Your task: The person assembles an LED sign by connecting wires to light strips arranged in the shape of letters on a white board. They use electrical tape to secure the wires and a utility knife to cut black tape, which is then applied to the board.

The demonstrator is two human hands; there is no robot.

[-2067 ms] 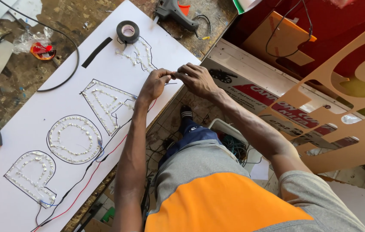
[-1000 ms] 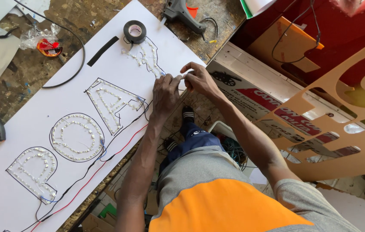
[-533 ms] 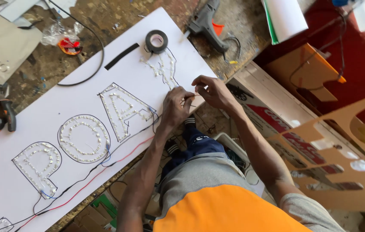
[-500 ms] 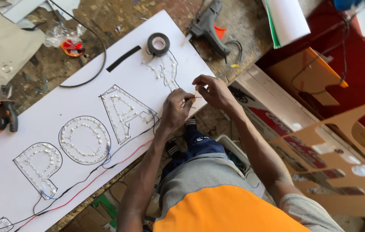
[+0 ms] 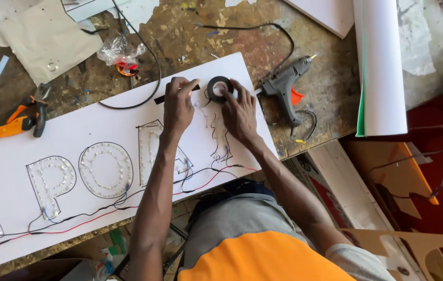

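Far left on the worn bench [image 5: 294, 62], one pair of orange-handled pliers [image 5: 15, 118] lies just above the white board [image 5: 65, 127]. Above them sits one tan paper sheet [image 5: 44, 36], and beside it one crumpled clear bag [image 5: 120, 52] with something red inside.

On the board, outlined letters are filled with small lights: I count four full ones, plus a part-filled one by the hands. One red wire [image 5: 101, 213] and one black wire [image 5: 96, 211] trail along the board's lower edge.

Now the left hand [image 5: 178, 106]: it lies flat on the board, fingers stretched forward, tips pinching the end of one black tape strip [image 5: 163, 97] against the surface. Just right of it, the tape roll [image 5: 220, 88], one only, black, lies flat near the board's top edge. The right hand [image 5: 239, 112] rests beside it, fingers spread and loose, fingertips touching the roll's rim rather than clenching it.

Further right, one grey glue gun [image 5: 284, 86] with an orange trigger lies on the bench, cord curling below it. Then one big white roll [image 5: 380, 62] of sheet stands along the bench edge. Below, the person's orange shirt [image 5: 263, 260] fills the bottom.
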